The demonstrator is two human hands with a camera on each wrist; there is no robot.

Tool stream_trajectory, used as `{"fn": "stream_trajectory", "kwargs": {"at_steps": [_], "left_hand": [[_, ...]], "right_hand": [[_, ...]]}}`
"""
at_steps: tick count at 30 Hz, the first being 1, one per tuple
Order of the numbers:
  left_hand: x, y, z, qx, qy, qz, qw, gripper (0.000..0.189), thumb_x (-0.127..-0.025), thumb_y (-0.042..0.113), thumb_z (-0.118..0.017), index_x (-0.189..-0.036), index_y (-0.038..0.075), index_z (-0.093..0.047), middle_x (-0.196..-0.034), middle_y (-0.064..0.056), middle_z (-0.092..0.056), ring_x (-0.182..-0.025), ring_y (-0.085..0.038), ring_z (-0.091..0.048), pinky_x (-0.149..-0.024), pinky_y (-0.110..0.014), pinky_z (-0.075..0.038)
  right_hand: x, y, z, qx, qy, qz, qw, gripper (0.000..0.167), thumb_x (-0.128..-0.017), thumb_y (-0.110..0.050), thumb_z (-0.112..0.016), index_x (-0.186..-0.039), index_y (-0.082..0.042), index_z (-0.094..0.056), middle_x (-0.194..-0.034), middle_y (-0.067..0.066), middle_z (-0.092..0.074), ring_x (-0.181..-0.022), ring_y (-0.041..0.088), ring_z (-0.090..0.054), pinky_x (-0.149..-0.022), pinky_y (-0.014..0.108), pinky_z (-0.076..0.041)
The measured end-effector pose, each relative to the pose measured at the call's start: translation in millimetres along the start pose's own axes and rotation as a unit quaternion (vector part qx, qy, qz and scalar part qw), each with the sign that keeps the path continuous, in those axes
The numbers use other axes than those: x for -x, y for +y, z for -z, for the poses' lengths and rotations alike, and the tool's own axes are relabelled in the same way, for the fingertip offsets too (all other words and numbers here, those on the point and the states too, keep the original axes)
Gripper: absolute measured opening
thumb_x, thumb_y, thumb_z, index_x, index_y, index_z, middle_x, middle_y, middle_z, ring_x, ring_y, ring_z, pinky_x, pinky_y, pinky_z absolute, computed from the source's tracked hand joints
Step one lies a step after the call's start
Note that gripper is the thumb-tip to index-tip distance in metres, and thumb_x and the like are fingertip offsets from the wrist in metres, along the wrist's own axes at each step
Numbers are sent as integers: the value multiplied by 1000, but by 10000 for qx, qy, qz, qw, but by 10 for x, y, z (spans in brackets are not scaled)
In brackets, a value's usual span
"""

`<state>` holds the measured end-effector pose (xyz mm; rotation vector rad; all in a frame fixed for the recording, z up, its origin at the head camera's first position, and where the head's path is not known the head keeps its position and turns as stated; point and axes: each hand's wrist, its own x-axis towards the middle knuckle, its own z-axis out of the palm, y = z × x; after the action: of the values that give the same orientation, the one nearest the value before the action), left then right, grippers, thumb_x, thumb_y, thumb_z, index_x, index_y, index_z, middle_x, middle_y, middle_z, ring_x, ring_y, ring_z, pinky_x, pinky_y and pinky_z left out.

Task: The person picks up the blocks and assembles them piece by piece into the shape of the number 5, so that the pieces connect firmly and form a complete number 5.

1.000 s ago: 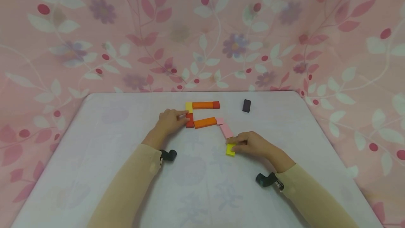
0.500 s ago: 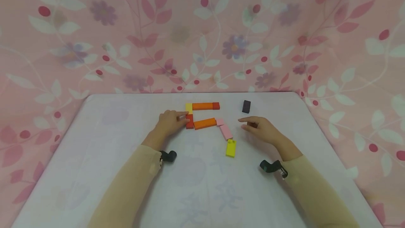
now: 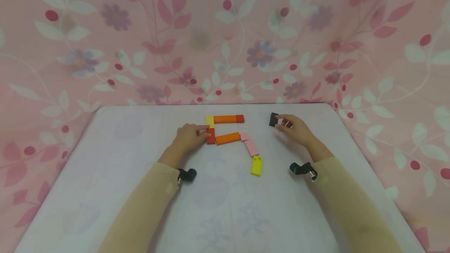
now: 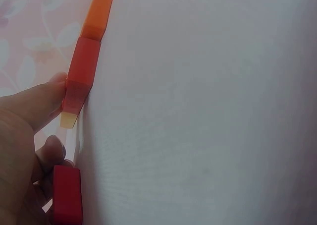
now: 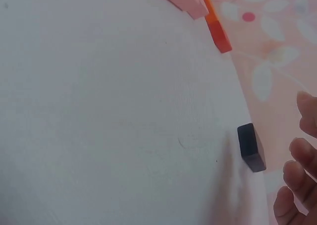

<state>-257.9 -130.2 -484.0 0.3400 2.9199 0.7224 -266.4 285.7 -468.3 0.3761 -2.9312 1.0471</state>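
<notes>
In the head view, my left hand (image 3: 190, 136) is at the left end of the block outline. Its index finger and thumb hold a red block (image 3: 211, 136), just below a yellow block (image 3: 209, 121). The left wrist view has one finger against a red block (image 4: 81, 69) and a second red block (image 4: 67, 194) by the curled fingers. My right hand (image 3: 295, 128) reaches to a dark block (image 3: 273, 119) at the back right, index fingertip at its right edge and thumb bent below. In the right wrist view, fingers show beside the dark block (image 5: 251, 148).
An orange block (image 3: 225, 119) ends in a small red block (image 3: 240, 118). Nearer lie another orange block (image 3: 227, 138), a small pink block (image 3: 244, 136), a longer pink block (image 3: 251, 147) and a bright yellow block (image 3: 256, 166). The white table (image 3: 225, 206) meets a floral cloth (image 3: 225, 50).
My right hand has let go of the bright yellow block and moved up and right to the dark block. The left hand stays at the red block.
</notes>
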Motion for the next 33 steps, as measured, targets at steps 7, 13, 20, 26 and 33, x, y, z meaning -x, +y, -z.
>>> {"fn": "stream_trajectory", "kwargs": {"at_steps": [7,13,20,26,33], "left_hand": [[-5,-8,-12,-31,-27,69,10000,51,-94,50,-65,-141,31,-60,-84,-3,-61,-92,-25,-49,-84,-42,-37],[-8,-20,-21,-116,-19,14,9999,50,-94,50,-64,-141,31,-60,-83,-2,-62,-91,-25,-50,-85,-42,-37],[-16,-21,-19,-147,3,-4,9999,51,-94,50,-65,-140,31,-60,-83,-2,-62,-90,-25,-50,-84,-42,-37],[-13,-24,-18,-114,5,-10,9999,51,-93,51,-65,-140,32,-60,-83,-2,-60,-89,-24,-49,-83,-40,-37],[-4,-24,-8,-50,-5,-1,10000,50,-93,49,-66,-140,30,-61,-80,-2,-60,-88,-25,-50,-83,-42,-37]], "right_hand": [[-153,93,15,-138,-67,-424,9990,60,-95,-31,-70,-146,-8,-49,-110,15,-57,-97,31,-54,-79,40,-46],[-268,172,-22,-131,-255,-664,9974,70,-92,-32,-74,-150,-8,-44,-119,18,-55,-109,35,-51,-93,48,-43],[-363,181,-78,-16,-377,-1029,9940,80,-87,-38,-78,-152,-10,-41,-110,16,-54,-101,32,-49,-91,46,-42],[-408,193,-96,37,-484,-1238,9911,85,-84,-43,-80,-153,-12,-39,-100,12,-50,-91,28,-47,-78,40,-39],[-419,197,-85,0,-625,-1305,9895,86,-84,-45,-79,-153,-13,-39,-98,11,-48,-91,27,-46,-79,40,-37]]}}
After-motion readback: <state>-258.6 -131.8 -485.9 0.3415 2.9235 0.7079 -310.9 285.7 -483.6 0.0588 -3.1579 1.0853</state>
